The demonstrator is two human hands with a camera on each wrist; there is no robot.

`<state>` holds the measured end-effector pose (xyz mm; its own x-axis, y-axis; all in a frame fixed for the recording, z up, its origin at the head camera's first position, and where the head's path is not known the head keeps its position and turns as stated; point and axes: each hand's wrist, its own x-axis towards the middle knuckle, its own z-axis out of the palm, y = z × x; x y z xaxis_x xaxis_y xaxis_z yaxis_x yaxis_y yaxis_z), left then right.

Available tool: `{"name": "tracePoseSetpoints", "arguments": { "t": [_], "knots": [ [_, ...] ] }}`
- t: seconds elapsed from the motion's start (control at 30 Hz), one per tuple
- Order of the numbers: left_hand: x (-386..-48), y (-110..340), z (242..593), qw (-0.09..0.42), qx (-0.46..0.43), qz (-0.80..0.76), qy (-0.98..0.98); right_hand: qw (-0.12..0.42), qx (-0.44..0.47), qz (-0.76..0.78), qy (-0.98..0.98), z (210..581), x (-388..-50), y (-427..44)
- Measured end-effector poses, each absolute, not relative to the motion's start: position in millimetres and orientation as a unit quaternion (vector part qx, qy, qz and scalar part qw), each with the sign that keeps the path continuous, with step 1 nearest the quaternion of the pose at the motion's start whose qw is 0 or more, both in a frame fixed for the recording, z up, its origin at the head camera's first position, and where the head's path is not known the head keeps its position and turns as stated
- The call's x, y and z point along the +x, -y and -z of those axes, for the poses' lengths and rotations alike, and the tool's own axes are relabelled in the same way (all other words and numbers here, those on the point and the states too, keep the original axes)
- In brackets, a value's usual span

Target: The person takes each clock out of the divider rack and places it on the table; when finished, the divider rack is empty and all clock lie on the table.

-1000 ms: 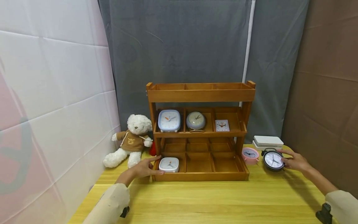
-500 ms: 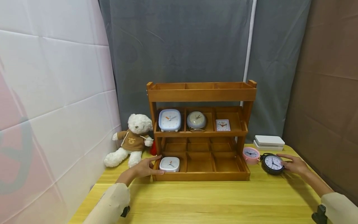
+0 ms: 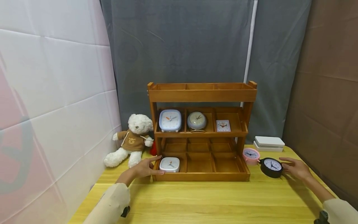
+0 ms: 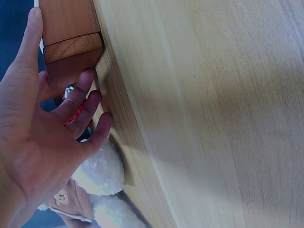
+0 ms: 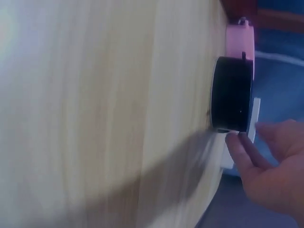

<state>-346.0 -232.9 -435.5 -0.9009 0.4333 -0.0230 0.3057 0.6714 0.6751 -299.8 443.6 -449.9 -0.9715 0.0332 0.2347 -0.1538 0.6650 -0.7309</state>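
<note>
My left hand (image 3: 141, 169) rests on the left front corner of the brown wooden shelf (image 3: 201, 176). Its thumb lies over the front board and its forefinger runs along the side; the fingers (image 4: 102, 126) look straight and relaxed. Inside that corner compartment sits a white rounded clock (image 3: 169, 164). On the table at the right, a round black alarm clock (image 3: 271, 168) lies tilted back with its dial facing up. Beside its right edge is my right hand (image 3: 299, 169), fingers extended, fingertips (image 5: 232, 137) at the clock's rim; whether they touch it is hard to tell.
A pink clock (image 3: 251, 156) stands between shelf and black clock. Behind lies a stack of white boxes (image 3: 269, 143). The middle tier holds a blue clock (image 3: 170, 120), a round grey clock (image 3: 196, 120) and a small square clock (image 3: 222, 125). A teddy bear (image 3: 134, 141) sits left.
The black clock has gone from nearly upright to lying tilted back, a little nearer me. My right hand's fingers have loosened from it. My left hand stays at the shelf corner.
</note>
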Motion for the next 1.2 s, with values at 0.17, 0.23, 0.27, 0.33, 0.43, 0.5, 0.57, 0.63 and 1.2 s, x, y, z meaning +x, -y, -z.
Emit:
{"name": "tracePoseSetpoints", "arguments": {
  "t": [0.17, 0.23, 0.27, 0.33, 0.43, 0.5, 0.57, 0.63, 1.2],
  "knots": [
    [-344.2, 233.6, 432.0, 0.096, 0.197, -0.352, -0.91, 0.152, 0.044, -0.3, 0.941, 447.7, -293.7, -429.3],
    [-343.3, 234.1, 431.1, 0.096, 0.195, -0.351, -0.911, 0.151, 0.05, -0.285, 0.945, 447.4, -292.1, -423.6],
    [-343.0, 234.2, 430.9, 0.095, 0.194, -0.35, -0.911, 0.153, 0.051, -0.276, 0.948, 447.8, -291.6, -421.6],
    [-342.9, 234.4, 431.4, 0.095, 0.193, -0.349, -0.912, 0.16, 0.055, -0.252, 0.953, 449.0, -290.9, -419.2],
    [-342.9, 234.2, 433.1, 0.094, 0.193, -0.348, -0.913, 0.17, 0.065, -0.239, 0.954, 452.7, -290.5, -419.4],
    [-343.1, 233.9, 434.1, 0.095, 0.193, -0.347, -0.913, 0.177, 0.07, -0.238, 0.953, 455.4, -290.7, -420.8],
    [-342.6, 233.4, 434.0, 0.095, 0.193, -0.347, -0.913, 0.183, 0.074, -0.239, 0.951, 457.8, -291.9, -422.5],
    [-342.5, 232.9, 433.3, 0.097, 0.191, -0.347, -0.913, 0.19, 0.077, -0.239, 0.949, 458.8, -293.6, -423.4],
    [-344.3, 231.0, 433.1, 0.096, 0.199, -0.34, -0.914, 0.197, 0.058, -0.242, 0.948, 454.3, -315.6, -425.3]
  ]
}}
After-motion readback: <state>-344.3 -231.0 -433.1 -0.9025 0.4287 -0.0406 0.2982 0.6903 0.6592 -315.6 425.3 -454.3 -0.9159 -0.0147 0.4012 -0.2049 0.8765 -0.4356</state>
